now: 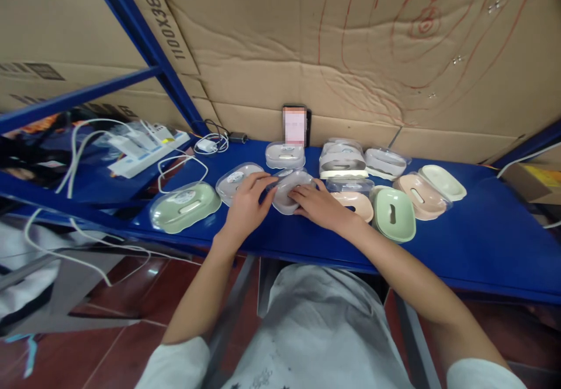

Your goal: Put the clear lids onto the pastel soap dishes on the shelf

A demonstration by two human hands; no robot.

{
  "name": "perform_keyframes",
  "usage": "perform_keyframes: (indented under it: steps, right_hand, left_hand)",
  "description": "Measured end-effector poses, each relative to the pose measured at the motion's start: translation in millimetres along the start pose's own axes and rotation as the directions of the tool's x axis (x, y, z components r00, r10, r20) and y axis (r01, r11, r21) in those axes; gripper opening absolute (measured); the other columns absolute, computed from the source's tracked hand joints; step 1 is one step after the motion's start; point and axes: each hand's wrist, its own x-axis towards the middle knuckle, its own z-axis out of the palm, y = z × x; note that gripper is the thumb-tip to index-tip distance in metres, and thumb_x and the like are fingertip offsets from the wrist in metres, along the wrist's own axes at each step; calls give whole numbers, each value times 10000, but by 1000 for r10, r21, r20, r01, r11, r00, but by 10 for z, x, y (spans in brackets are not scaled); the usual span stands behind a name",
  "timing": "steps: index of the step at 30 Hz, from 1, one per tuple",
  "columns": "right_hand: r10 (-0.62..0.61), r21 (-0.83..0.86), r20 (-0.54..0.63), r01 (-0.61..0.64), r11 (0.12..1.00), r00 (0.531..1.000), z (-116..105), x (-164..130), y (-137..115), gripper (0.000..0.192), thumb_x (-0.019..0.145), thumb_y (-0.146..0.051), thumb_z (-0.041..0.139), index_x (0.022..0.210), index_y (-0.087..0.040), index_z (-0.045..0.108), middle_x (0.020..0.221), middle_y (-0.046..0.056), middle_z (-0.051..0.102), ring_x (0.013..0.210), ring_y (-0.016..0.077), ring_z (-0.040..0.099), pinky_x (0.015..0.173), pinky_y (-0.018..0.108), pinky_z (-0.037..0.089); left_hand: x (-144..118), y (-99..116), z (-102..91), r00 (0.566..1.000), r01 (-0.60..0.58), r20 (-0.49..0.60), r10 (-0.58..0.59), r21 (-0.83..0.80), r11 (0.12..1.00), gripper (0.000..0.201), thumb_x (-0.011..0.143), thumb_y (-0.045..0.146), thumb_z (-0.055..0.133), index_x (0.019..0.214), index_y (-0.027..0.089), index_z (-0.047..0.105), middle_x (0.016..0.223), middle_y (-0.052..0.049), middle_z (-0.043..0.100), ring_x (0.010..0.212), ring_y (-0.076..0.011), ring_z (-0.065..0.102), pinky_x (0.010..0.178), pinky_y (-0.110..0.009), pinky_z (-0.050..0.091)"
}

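A small grey oval soap box [287, 201] with clear plastic about it lies on the blue table in front of me. My left hand [250, 197] grips its left edge, thumb and forefinger bent toward it. From the other side my right hand [316, 203] holds it, fingers curled over the top and right edge. Just left of it, partly behind my left hand, is another greyish soap box [228, 186] with a clear lid. A green lidded soap box [186, 207] sits farther left. Close to my right forearm are a peach dish [362, 205] and a green dish [395, 216], both slotted.
A phone [294, 126] leans against the cardboard behind a lidded box [284, 156]. Stacked boxes [342, 160], a peach box [418, 196] and a cream dish [442, 182] stand right. A power strip [149, 155] with white cables lies left, beyond a blue post [175, 88].
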Motion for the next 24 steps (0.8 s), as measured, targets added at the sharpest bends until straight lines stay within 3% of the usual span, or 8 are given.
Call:
perform_keyframes:
  steps: [3,6,11,14,17,20,24]
  right_hand:
    - [-34,45,-31,35,998,999,-14,27,53,350,1053,-367,704,1348,-179,696,1361,145,749,1322,308,644,1247,562,309]
    - [-41,72,-57,45,996,998,-8,8,42,334,1061,-415,687,1309,-195,718,1295,127,776,1261,298,662,1229,541,312]
    - [-46,77,-109,54,996,993,-14,-41,11,394,1092,-441,626,1386,-185,685,1265,133,780,1243,299,672,1227,543,297]
    - [-63,58,-146,72,996,987,-39,-56,6,334,1120,-397,579,1370,-207,692,1255,111,791,1236,283,673,1219,524,299]
    - [-85,-10,-201,85,996,976,-78,-66,-10,289,1134,-238,513,1367,-221,682,1295,83,781,1254,263,652,1208,493,294]
    - [-107,-115,-232,82,990,967,-132,-90,-62,333,1100,-106,454,1313,-195,694,1283,92,767,1215,266,641,1113,453,358]
    - [-148,-182,-100,128,975,984,-147,-131,-180,309,1131,-207,447,1080,-166,749,1032,103,776,1009,258,662,945,412,428]
  left_hand:
    - [-141,-110,-117,995,97,-41,-91,188,977,382,1053,414,616,1384,235,678,1488,-167,622,1408,-368,583,1206,-564,444]
    - [-179,-294,-190,978,183,32,-206,332,925,562,978,446,718,1483,220,620,1593,-220,536,1482,-459,497,1195,-640,414]
    - [4,-532,-286,948,280,65,-310,291,915,472,1024,480,635,1424,230,658,1331,-155,724,1232,-371,674,1064,-504,518]
    - [153,-580,-311,934,329,57,-353,252,910,426,1051,454,585,1390,215,680,1250,-134,757,1135,-344,711,999,-452,540]
    - [224,-542,-291,946,295,47,-321,286,912,380,1024,362,609,1349,188,704,1302,-159,721,1167,-362,691,999,-461,537]
    - [176,-413,-243,976,182,49,-213,355,917,305,1037,327,571,1228,166,747,1251,-183,702,1174,-382,668,1003,-492,526]
    - [23,-198,-146,980,113,102,-168,403,908,336,1081,367,511,1208,159,743,1177,-172,729,1155,-364,684,977,-463,537]
